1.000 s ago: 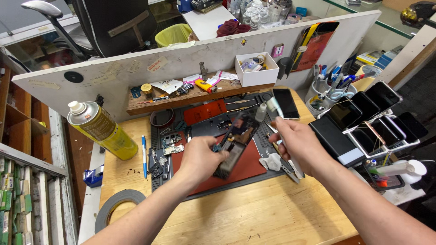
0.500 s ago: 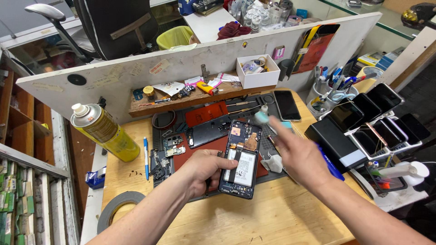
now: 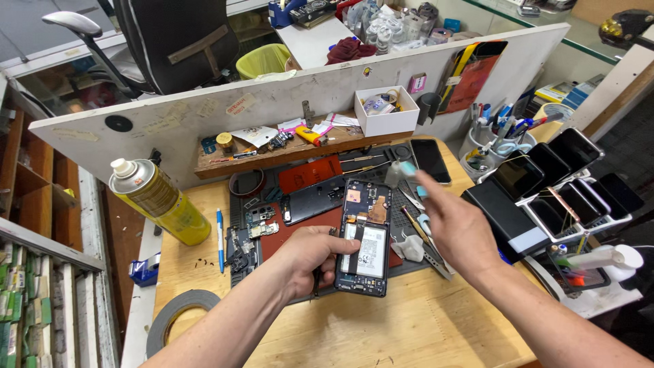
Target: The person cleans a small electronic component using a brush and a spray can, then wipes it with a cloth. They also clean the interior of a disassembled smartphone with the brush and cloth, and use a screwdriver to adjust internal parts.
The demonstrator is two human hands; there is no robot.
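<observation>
1. The surface (image 3: pixel 422 327) is a wooden bench with a white partition (image 3: pixel 204 116) along its far edge and a dark mat (image 3: pixel 310 204) in the middle.
2. A yellow spray can (image 3: pixel 160 201) lies tilted at the far left; a grey tape roll (image 3: pixel 180 317) sits near left.
3. The open phone (image 3: pixel 366 235), back cover off with battery and boards showing, now lies face down across the mat's near edge. A second ago both hands were working together over it; since then it has been turned into plain view and the hands have parted, so the close work seems paused.
4. The left hand (image 3: pixel 310 259) grips the phone's left edge, fingers curled around it.
5. The right hand (image 3: pixel 453 225) has lifted off and hangs just right of the phone, fingers loosely spread, holding nothing I can see.
6. Containers: a white box (image 3: pixel 388 112) on the far shelf holds small parts; a cup (image 3: pixel 477 146) at the right holds pens and tools; a rack (image 3: pixel 558 184) at the right carries several dark phones.
</observation>
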